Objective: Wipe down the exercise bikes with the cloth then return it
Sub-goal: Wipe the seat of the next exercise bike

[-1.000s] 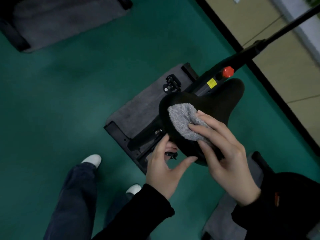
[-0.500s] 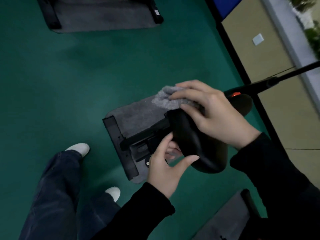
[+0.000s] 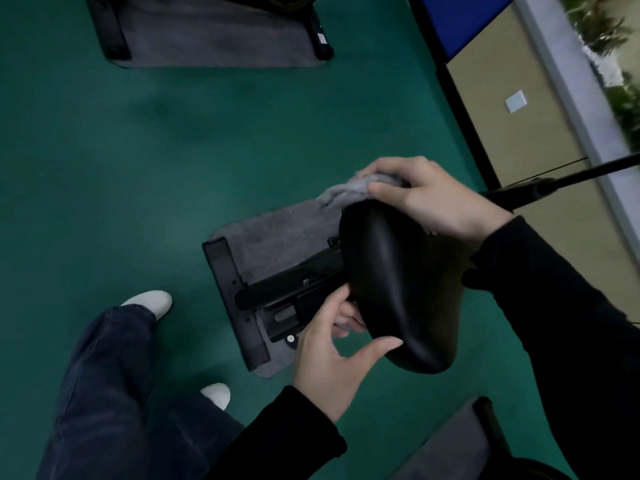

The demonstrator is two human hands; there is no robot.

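While the left hand point(image 3: 332, 362) braces the saddle point(image 3: 398, 289) at its near left edge, fingers curled underneath and thumb against the rim, the right hand point(image 3: 433, 195) at the far end grips the grey cloth point(image 3: 349, 192) under curled fingers, pressing it on the saddle's far tip. A good wipe likely means firm, flat pressure following the curve down both sides. Farther off, another bike's base point(image 3: 114, 36) sits on a grey mat point(image 3: 214, 39).
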